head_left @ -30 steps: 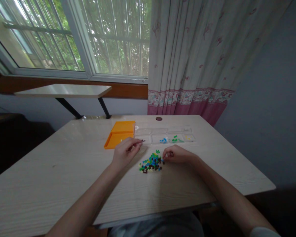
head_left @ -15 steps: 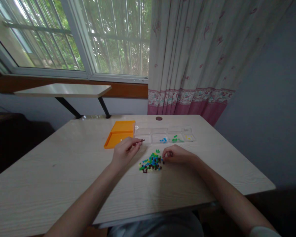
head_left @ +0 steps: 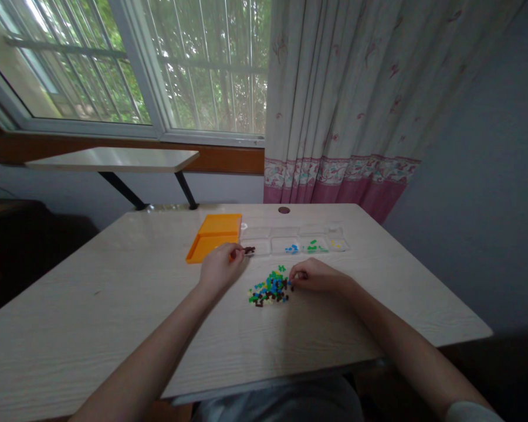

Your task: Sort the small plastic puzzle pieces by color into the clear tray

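A pile of small plastic building blocks [head_left: 270, 287] in green, blue, brown, yellow and cream lies on the table. My left hand [head_left: 221, 266] is closed in a pinch at the left compartment of a clear divided box [head_left: 270, 247]. Small brown blocks [head_left: 249, 250] show at its fingertips; whether some rest in the compartment, I cannot tell. At the pile's right edge, my right hand [head_left: 317, 274] has its fingers curled together, touching the blocks. What lies inside them is hidden. Other compartments hold blue blocks [head_left: 292, 249], green blocks [head_left: 313, 246] and yellow blocks [head_left: 335, 244].
An open orange case [head_left: 215, 225] lies left of the clear box, behind my left hand. A raised shelf [head_left: 114, 158] stands at the table's back left. Beyond are a barred window and a curtain [head_left: 334, 117]. The pale wooden table [head_left: 127, 293] has its front edge before my lap.
My left hand has drawn slightly back to the left, and more of the brown blocks shows at its fingertips. My right hand stays almost still beside the pile.
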The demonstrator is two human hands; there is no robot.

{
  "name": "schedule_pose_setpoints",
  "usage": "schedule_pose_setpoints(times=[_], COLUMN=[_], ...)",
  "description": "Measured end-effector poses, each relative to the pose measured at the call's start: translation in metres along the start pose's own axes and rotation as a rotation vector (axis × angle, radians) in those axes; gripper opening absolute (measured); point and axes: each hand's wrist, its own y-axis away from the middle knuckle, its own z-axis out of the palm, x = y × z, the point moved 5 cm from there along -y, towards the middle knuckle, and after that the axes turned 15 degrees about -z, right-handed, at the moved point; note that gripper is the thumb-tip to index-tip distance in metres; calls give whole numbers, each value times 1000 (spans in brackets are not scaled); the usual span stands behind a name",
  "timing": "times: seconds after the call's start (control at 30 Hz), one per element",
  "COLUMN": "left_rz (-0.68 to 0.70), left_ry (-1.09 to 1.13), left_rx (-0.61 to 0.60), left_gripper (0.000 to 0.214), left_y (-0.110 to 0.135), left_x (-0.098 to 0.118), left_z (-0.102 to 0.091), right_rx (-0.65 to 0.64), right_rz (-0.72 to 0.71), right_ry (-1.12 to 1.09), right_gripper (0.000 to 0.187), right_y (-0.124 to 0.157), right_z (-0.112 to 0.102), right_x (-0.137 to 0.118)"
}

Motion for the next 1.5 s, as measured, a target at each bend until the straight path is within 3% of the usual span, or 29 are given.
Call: schedule_pose_setpoints(times=[0.13,0.27,0.4,0.53,0.63,0.77,1.0,1.1,1.23,1.5], left_rz=[-135,-159,24,293,385,425,440,446,396,358], left_ry=[-67,-50,97,255,306,322,325,304,322,363], left_rx=[-10,1,-33,-240,-347,-378,-385,-370,-332,-325], left_gripper=[30,35,31,24,23,20,16,14,14,15], left_y=[-3,-5,2,25,42,50,50,50,47,43], left_x=[-8,-12,-1,29,48,57,54,55,54,52], left_z=[7,7,7,17,21,21,18,17,17,17], right_rx=[9,67,174,264,258,231,177,219,359,411], right_rz=[1,3,19,74,100,91,127,110,34,-55], right_ry=[32,-40,-292,-543,-685,-741,-685,-633,-399,-26], right_gripper=[17,17,25,34,38,39,43,40,28,16], right_y=[-1,-1,-5,-10,-14,-16,-16,-17,-16,-12], right_z=[-1,-1,3,13,22,24,26,26,17,9], right_x=[-2,2,6,12,12,3,-6,-5,-9,-20])
